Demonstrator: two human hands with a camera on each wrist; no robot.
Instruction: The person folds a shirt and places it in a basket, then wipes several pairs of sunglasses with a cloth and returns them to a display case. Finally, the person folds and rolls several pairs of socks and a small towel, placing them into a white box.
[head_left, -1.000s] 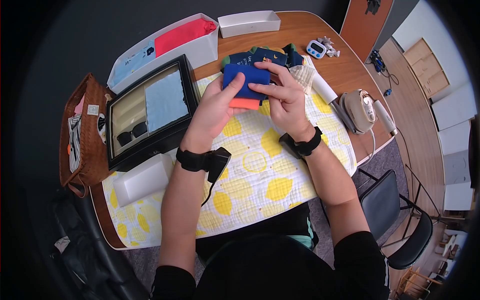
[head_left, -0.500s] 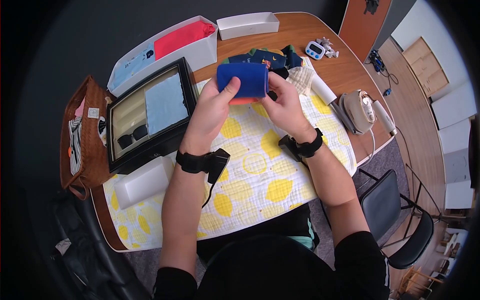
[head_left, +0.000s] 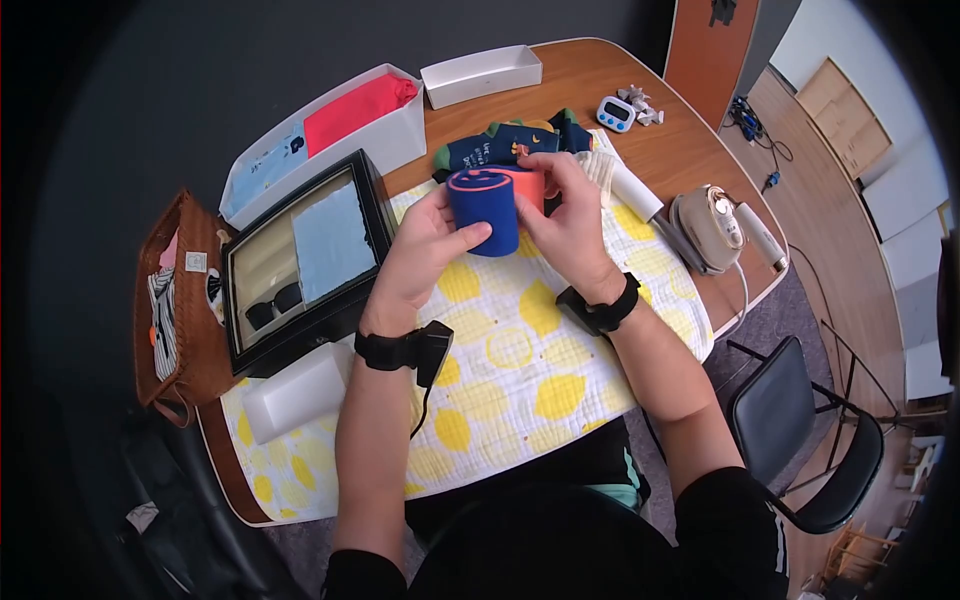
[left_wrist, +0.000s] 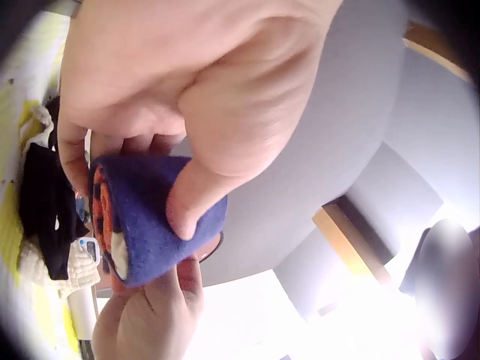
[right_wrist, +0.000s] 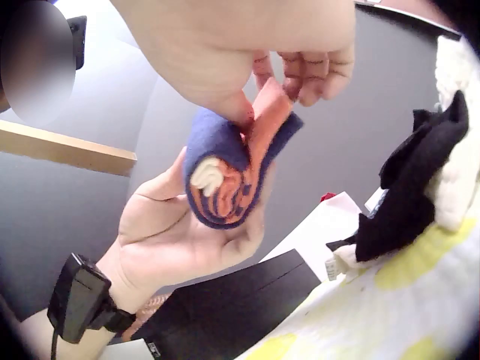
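A rolled blue and orange fabric piece (head_left: 485, 215) is held upright above the lemon-print cloth (head_left: 510, 400); its spiral end faces up. My left hand (head_left: 415, 250) grips the roll, thumb across its blue side. My right hand (head_left: 572, 225) pinches the orange flap at the roll's right side. In the right wrist view the roll (right_wrist: 217, 169) shows blue, orange and cream layers, with the flap (right_wrist: 271, 112) between the right thumb and fingers. Behind the hands lie dark patterned socks (head_left: 500, 145).
A black display case (head_left: 375, 215) and a small white box (head_left: 298, 395) stand left, beside a brown basket (head_left: 185, 290). Behind are a long white box (head_left: 400, 135) and another white tray (head_left: 485, 80). A timer (head_left: 615, 114) and a beige steamer (head_left: 708, 230) stand right.
The roll has been turned from lying sideways to upright, its spiral end now showing, and sits lower. The right hand has moved to the orange flap, which is lifted away from the roll.
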